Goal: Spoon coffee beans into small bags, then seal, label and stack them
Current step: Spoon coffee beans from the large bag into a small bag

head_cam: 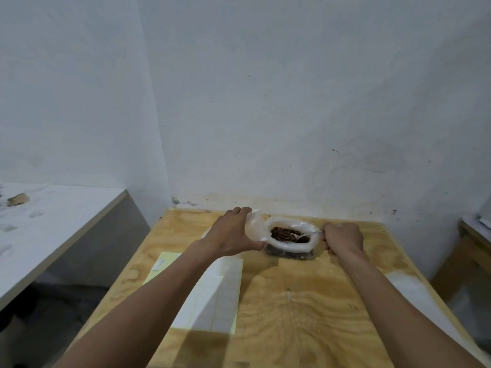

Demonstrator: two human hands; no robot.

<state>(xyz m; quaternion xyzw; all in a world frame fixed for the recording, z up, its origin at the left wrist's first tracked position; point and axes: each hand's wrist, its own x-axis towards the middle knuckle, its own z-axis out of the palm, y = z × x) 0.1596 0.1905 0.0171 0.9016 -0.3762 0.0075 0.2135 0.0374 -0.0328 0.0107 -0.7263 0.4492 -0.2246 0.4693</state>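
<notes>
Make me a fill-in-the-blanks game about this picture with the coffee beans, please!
1. The left hand holds the rim of the plastic ____ that has the coffee beans inside.
2. The right hand grips a ____ that dips into the beans.
3. Everything sits on a ____ table.
4. The sheet of labels lies under the ____ forearm.

Missing words: bag; spoon; wooden; left
</notes>
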